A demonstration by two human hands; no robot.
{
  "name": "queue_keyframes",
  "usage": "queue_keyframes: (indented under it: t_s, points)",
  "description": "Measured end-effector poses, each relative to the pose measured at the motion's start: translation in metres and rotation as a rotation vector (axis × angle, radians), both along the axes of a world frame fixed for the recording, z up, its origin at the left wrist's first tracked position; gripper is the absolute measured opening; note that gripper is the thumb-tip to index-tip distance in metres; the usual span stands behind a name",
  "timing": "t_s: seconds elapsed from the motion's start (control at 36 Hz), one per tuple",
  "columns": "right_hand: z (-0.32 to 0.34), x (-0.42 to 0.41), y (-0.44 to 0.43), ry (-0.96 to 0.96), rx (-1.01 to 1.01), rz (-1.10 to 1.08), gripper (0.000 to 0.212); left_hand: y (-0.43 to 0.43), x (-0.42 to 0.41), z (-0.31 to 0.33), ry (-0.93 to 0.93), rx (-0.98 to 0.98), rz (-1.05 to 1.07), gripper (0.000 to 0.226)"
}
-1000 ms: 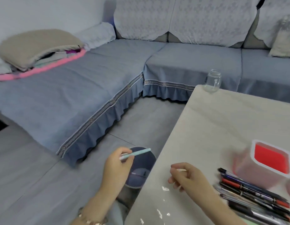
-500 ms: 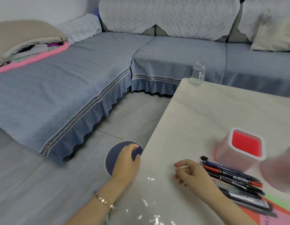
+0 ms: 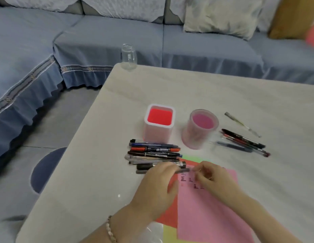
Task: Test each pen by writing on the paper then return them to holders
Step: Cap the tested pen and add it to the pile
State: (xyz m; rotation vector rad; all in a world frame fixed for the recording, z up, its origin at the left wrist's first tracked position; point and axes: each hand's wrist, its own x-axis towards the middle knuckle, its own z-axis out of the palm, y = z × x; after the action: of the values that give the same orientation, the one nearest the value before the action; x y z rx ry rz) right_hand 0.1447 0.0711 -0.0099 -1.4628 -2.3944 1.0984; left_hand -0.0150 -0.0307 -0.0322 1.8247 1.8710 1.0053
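A dark grey pen (image 3: 183, 170) lies level just above the pink paper (image 3: 210, 218), held at both ends. My left hand (image 3: 158, 186) grips its barrel, and the fingertips of my right hand (image 3: 211, 178) pinch its right end. The paper carries a few small written marks (image 3: 187, 180). A pile of several pens (image 3: 152, 152) lies just beyond my left hand. Behind it stand a square pink holder (image 3: 159, 123) and a round pink holder (image 3: 201, 129), neither showing any pens inside. More pens (image 3: 244, 140) lie to the right of the round holder.
Red (image 3: 167, 218), green (image 3: 193, 158) and yellow (image 3: 169, 234) sheets stick out from under the pink paper. A glass jar (image 3: 129, 57) stands at the table's far left corner. A blue round bin (image 3: 45, 170) sits on the floor left of the table, with the blue sofa (image 3: 100, 41) behind.
My left hand held a light blue pen over the bin, then came back onto the table without it and took the dark pen. My right hand moved over the pink paper. The view swung right.
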Motion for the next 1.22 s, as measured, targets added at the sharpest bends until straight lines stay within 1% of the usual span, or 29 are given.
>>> queue_keyframes:
  t_s: [0.11,0.19,0.28,0.31,0.36,0.44,0.5,0.53,0.64,0.69,0.78,0.86,0.92,1.0,1.08,1.14,1.17,1.22]
  points:
    - [0.006,0.041,0.023,-0.041,0.030,-0.106,0.022,0.008,0.024,-0.011,-0.019,-0.055,-0.041,0.048]
    - [0.009,0.059,0.047,-0.048,0.097,-0.181,0.022,0.010,0.032,-0.027,0.059,-0.066,-0.064,0.056]
    - [0.007,0.068,0.070,-0.075,0.194,-0.233,0.017,0.011,0.033,-0.036,0.199,-0.115,-0.099,0.049]
    - [0.007,0.069,0.077,-0.089,0.232,-0.233,0.019,0.011,0.034,-0.039,0.233,-0.102,-0.095,0.046]
    - [0.007,0.068,0.089,-0.133,0.315,-0.177,0.027,0.009,0.034,-0.043,0.230,-0.069,-0.089,0.045]
    - [0.002,0.060,0.101,-0.302,0.383,-0.072,0.039,0.008,0.034,-0.045,0.231,-0.040,-0.086,0.045]
    - [-0.008,0.057,0.107,-0.457,0.422,-0.012,0.039,0.008,0.034,-0.045,0.249,-0.046,-0.085,0.046]
    - [-0.013,0.056,0.109,-0.504,0.443,0.000,0.038,0.008,0.034,-0.046,0.254,-0.049,-0.082,0.046]
    - [-0.022,0.060,0.107,-0.527,0.462,-0.038,0.027,0.007,0.034,-0.048,0.260,-0.042,-0.072,0.047]
    - [-0.017,0.067,0.099,-0.487,0.414,-0.056,0.027,0.008,0.034,-0.048,0.262,-0.035,-0.071,0.046]
    - [0.001,0.080,0.078,-0.321,0.362,-0.114,0.027,0.008,0.034,-0.048,0.263,-0.024,-0.068,0.046]
    - [0.024,0.090,0.049,-0.126,0.271,-0.124,0.014,0.007,0.035,-0.046,0.255,-0.022,-0.075,0.046]
    - [0.039,0.093,0.030,-0.062,0.189,-0.108,0.018,0.007,0.036,-0.043,0.210,0.000,-0.071,0.048]
    - [0.052,0.091,0.007,-0.013,0.094,-0.101,0.016,0.008,0.039,-0.033,0.111,0.031,-0.057,0.052]
    - [0.060,0.083,-0.011,-0.016,0.045,0.000,0.025,0.012,0.045,-0.014,0.096,0.099,-0.097,0.053]
    - [0.068,0.074,-0.019,-0.008,-0.009,0.101,0.030,0.015,0.049,0.001,0.158,0.176,-0.177,0.044]
    - [0.074,0.071,-0.021,0.040,-0.068,0.127,0.031,0.016,0.051,0.007,0.185,0.214,-0.221,0.038]
    - [0.086,0.065,-0.024,0.217,-0.225,0.115,0.030,0.016,0.052,0.018,0.181,0.230,-0.283,0.040]
